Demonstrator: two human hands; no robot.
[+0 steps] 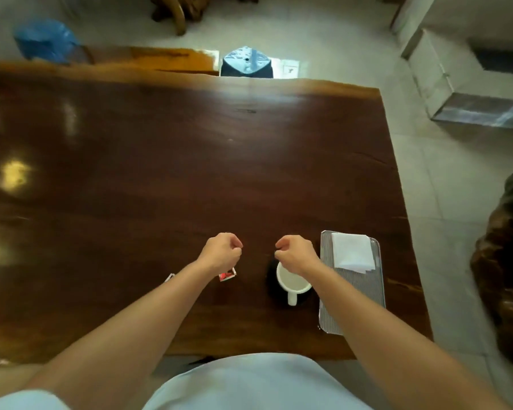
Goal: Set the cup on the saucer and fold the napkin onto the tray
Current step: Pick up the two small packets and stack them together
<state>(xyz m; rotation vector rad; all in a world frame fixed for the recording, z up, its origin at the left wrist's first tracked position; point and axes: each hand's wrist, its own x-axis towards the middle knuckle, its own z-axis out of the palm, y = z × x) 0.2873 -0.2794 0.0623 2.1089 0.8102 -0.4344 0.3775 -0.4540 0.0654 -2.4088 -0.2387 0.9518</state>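
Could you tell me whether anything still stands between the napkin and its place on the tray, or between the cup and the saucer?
Nothing visible does. The folded napkin already lies on the tray, and the cup already sits on the dark saucer. Both hands hover curled and empty above the table.

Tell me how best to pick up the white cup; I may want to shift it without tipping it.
Probably by its handle. The white cup stands upright on the dark saucer, and the handle sticks out toward the person, so come from the near side. The right hand hovers over its far rim, closest to reach it, and the tray crowds the right side.
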